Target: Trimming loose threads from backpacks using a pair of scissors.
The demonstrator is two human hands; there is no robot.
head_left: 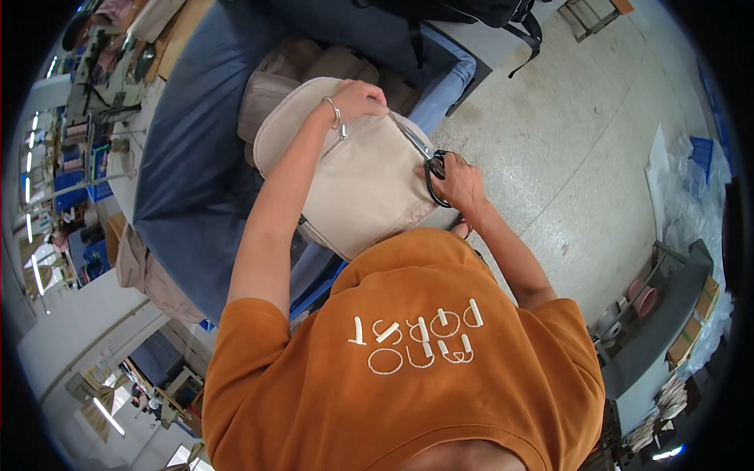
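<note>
A beige fabric bag [357, 188] lies in front of me, its rounded flap toward the far left. My left hand [362, 100] is closed on the bag's far edge, fingers bent over the fabric. Scissors with black handles [434, 166] are in my right hand [459, 184], its fingers through and around the loops. Their metal blades point up and left along the bag's right edge, the tips close to my left fingers. Whether a thread or fabric lies between the blades is too small to tell.
A large blue cloth-lined bin [188, 149] surrounds the bag on the left and far side, with more beige bags [294, 63] inside. A black bag [463, 12] rests on a table at the far side. Concrete floor [565, 157] stretches right, toward clear plastic sheeting [691, 196].
</note>
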